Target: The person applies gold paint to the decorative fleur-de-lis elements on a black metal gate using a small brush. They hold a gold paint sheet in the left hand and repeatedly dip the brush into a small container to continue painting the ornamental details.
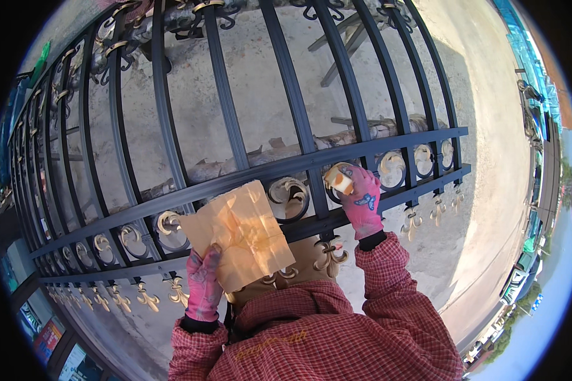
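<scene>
My left hand (204, 282), in a pink glove, grips the lower left edge of a creased sheet of brown paper (254, 213). A shiny wet-looking patch spreads over its middle. My right hand (365, 206), in a matching pink glove, pinches a small whitish sponge (342, 183) with gold-brown stains. The sponge is up against a ring ornament between the two rails of a dark metal fence panel (222, 181), mostly covering that ornament. Left of it sits a ring with a gold scroll (288, 198), and to its right another gold scroll (392, 167). Gold spear-shaped finials (330, 256) line the panel's near edge.
Dark vertical bars (286, 76) run away from me, with gold-touched collars and scrolls (115, 51) farther up. Rough logs (216, 168) lie beneath the panel on the concrete floor (248, 95). A wooden trestle (346, 47) stands at the far side.
</scene>
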A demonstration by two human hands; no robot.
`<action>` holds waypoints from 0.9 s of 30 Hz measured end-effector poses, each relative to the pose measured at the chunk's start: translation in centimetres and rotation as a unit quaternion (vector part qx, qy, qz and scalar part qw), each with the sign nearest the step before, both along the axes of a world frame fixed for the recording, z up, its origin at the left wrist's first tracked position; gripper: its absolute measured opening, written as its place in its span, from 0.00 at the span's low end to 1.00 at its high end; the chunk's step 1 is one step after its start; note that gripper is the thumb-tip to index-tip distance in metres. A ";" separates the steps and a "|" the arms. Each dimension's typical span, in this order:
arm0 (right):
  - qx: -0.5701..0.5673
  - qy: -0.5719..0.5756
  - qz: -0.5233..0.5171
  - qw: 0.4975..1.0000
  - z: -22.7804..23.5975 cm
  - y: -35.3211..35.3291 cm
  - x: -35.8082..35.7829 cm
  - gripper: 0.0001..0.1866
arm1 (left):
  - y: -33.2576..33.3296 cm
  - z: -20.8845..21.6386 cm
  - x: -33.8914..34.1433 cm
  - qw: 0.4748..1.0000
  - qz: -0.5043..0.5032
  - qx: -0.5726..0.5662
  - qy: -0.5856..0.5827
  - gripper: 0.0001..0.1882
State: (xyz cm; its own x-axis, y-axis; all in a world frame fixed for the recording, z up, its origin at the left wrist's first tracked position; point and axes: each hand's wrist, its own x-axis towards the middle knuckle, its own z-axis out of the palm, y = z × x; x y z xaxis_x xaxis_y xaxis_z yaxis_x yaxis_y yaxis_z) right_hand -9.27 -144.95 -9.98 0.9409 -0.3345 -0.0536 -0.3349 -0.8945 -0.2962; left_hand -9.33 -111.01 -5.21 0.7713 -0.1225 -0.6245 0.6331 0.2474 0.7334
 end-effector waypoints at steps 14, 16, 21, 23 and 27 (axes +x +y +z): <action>-0.005 -0.025 -0.025 0.999 0.6 0.5 0.0 0.26 | 2.5 -0.2 0.5 0.999 -0.033 0.014 0.005 0.20; -0.013 0.008 0.031 0.999 0.7 0.7 0.1 0.26 | 2.7 0.0 0.7 0.999 -0.033 0.018 0.011 0.20; 0.008 0.010 0.086 0.996 1.3 0.7 0.1 0.27 | 2.6 0.2 1.0 1.000 -0.018 0.010 0.008 0.22; -0.036 -0.021 0.064 0.997 0.5 0.3 -0.2 0.27 | 2.9 -0.2 0.9 1.000 -0.023 0.005 0.005 0.22; -0.022 0.012 0.102 0.995 0.3 -0.3 -0.1 0.27 | 3.2 -0.5 1.1 0.999 -0.032 -0.002 0.008 0.23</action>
State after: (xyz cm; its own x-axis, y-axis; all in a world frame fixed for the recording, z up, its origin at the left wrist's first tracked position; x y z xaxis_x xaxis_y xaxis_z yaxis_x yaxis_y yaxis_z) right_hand -9.32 -145.23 -9.72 0.9880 -0.1398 -0.0658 -0.1520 -0.9562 -0.2501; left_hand -8.24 -107.77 -5.68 0.7523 -0.1739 -0.6354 0.6588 0.2098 0.7225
